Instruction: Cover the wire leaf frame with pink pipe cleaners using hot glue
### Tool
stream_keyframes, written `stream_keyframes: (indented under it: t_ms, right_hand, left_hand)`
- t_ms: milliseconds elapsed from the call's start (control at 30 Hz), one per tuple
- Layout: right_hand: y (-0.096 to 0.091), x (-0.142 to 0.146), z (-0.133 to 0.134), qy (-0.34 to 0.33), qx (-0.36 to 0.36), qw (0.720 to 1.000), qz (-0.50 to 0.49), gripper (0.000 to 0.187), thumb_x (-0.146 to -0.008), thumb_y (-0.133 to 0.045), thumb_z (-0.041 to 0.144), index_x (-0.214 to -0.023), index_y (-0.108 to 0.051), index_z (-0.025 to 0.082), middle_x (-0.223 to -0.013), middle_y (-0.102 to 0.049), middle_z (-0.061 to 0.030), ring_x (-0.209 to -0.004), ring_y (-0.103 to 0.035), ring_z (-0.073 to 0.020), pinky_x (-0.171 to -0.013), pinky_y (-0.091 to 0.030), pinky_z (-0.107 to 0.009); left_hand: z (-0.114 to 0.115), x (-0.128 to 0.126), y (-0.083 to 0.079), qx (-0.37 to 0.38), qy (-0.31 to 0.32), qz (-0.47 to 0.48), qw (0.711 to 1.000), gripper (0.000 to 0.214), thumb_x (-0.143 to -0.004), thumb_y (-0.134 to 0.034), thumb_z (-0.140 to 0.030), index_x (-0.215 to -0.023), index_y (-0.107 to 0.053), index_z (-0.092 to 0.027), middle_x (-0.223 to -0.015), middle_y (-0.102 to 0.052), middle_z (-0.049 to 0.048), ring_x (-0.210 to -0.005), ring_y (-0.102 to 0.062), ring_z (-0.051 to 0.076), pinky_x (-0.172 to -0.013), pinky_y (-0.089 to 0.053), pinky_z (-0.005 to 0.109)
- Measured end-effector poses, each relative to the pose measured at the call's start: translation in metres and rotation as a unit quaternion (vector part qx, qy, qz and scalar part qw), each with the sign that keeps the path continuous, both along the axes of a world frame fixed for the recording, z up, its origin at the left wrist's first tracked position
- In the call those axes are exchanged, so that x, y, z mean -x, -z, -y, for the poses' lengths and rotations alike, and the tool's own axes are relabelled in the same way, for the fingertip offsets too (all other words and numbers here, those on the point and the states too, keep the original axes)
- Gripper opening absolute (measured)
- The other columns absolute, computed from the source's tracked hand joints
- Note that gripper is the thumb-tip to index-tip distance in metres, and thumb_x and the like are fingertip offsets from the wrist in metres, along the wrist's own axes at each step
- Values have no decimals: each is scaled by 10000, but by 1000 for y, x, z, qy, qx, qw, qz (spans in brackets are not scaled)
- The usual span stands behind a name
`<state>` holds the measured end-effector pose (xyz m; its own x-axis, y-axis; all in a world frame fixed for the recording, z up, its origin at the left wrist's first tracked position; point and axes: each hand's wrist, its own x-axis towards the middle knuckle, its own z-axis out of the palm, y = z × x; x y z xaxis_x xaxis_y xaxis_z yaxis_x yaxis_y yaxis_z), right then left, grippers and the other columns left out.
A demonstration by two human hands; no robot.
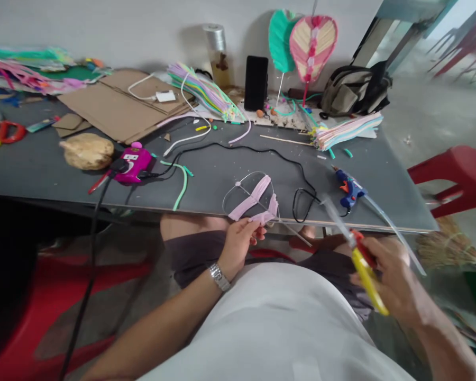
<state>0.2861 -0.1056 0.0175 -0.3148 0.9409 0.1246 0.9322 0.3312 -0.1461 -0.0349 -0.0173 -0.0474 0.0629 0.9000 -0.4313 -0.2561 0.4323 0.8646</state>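
At the left hand, a pink-wrapped wire frame

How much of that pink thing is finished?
Done: a pink leaf shape stands by the wall looking complete, and the wire loop already has pink strips across it. In hand: the left hand holds that loop, and the right hand holds yellow-handled scissors. Left: much of the loop is still bare, so it looks only partly covered, with a stack of pastel strips on the table.
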Motion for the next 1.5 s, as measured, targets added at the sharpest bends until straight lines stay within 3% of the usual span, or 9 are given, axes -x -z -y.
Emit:
stream_keyframes:
  t_ms: [67, 167, 333, 600, 967, 1267, 1500]
  right_hand:
    - [6, 21, 12, 9, 25, 1000, -6, 266, -935, -586, 513, -975, -658, 260, -718, -662, -60, -583, -591, -222, -528, -432, -336]
    - [12, 37, 7, 8, 31, 999, 16, 354, -963, -546, 554, -865, -636, 226, -685, -664, -55, -594, -612, -206, -553, -372, -308]
    - [22, 41, -7, -14, -13, 998, 57, 527, -1008, -425, 659, -828, -627, 206, -608, -620, -22, -529, -533, -167, -559, -278, -306]
    - [26, 53, -11, -20, -47, 997, 61, 573, -1023, -402, 658, -751, -607, 198, -578, -593, -23, -517, -482, -153, -561, -237, -311]
    - [21, 50, -15, -79, -117, 986, 89, 507, -1058, -445, 552, -806, -676, 179, -599, -596, -25, -563, -493, -162, -602, -277, -317]
    - [23, 49, -15, -83, -112, 985, 97, 533, -1057, -432, 566, -754, -656, 189, -571, -583, -21, -533, -454, -154, -600, -251, -329]
    - [19, 47, -20, -106, -100, 985, 95, 520, -1062, -425, 531, -744, -654, 189, -584, -591, -29, -542, -463, -156, -599, -255, -335]
  left_hand:
    - [2, 0, 1, -6, -4, -7, 1000, 343, -734, -754, -468, -778, -706, -131, -694, -718, 48, -588, -660, 132, -528, -402, 208]
    - [2, -1, 0, -21, -8, -30, 999, 317, -747, -744, -457, -735, -699, -144, -686, -720, 46, -582, -652, 130, -519, -392, 211]
    - [2, -2, -5, -40, 5, -63, 997, 271, -763, -741, -424, -708, -717, -160, -670, -729, 40, -590, -650, 141, -534, -420, 228]
    - [2, -5, -9, -45, 20, -70, 996, 262, -762, -761, -421, -693, -733, -170, -679, -728, 31, -638, -663, 162, -609, -484, 257]
    - [3, -5, -8, -35, 25, -66, 997, 240, -779, -719, -380, -670, -734, -167, -674, -739, 49, -642, -658, 169, -604, -446, 264]
    - [3, -6, -11, 4, 33, -24, 999, 248, -754, -729, -393, -688, -732, -154, -669, -736, 53, -613, -652, 159, -585, -431, 255]
    - [-1, -3, -11, 31, 35, -5, 999, 368, -779, -710, -499, -664, -701, -150, -602, -705, 63, -552, -633, 156, -553, -432, 257]
